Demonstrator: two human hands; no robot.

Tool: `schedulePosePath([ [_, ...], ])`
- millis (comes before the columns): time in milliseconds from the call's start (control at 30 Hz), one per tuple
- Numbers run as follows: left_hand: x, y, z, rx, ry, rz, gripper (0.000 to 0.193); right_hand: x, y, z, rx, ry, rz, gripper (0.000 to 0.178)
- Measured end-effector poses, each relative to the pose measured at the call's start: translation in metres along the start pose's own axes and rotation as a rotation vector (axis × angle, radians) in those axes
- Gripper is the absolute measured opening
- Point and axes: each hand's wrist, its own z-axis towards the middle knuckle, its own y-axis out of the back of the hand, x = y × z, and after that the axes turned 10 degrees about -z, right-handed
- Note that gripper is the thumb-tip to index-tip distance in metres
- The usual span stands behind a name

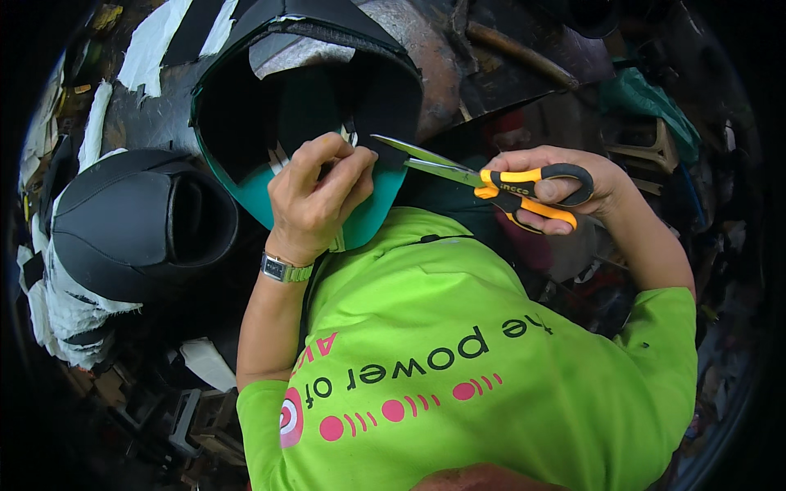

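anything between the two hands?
Head view: only the open scissor blades span the gap, from the right hand toward the left hand, which pinches the teal-lined piece's edge.

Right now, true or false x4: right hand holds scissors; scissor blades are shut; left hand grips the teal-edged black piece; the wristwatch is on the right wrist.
1. The right hand holds the scissors by their orange and black handles. True.
2. The scissor blades are shut. False: they stand apart, tips toward the left hand.
3. The left hand grips the edge of the black piece with teal rim. True.
4. The wristwatch sits on the right wrist. False: it is on the left wrist.
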Motion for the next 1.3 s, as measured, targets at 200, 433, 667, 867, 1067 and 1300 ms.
schedulePosePath([
  [200,0.001,-0.001,-0.001,0.02,-0.055,-0.019,0.032,-0.009,0.0,0.007,0.046,0.002,0.115,0.064],
  [433,0.0,0.003,-0.006,0.015,-0.034,-0.012,0.033,-0.019,0.004,0.014,0.003,0.055,0.045,0.074],
  [667,0.001,0.004,-0.005,0.025,-0.02,-0.041,0.034,-0.02,0.002,0.017,-0.021,0.047,0.058,0.079],
  [867,-0.001,0.006,-0.002,0.077,-0.012,-0.018,0.033,-0.015,-0.003,0.021,-0.023,0.021,0.163,0.083],
  [1067,-0.002,0.006,-0.002,0.068,0.01,-0.042,0.034,-0.021,-0.012,0.01,-0.056,0.032,0.139,0.072],
  [1300,-0.007,0.014,0.013,0.102,0.301,-0.181,0.031,-0.029,-0.014,0.002,-0.1,0.073,0.17,0.071],
])
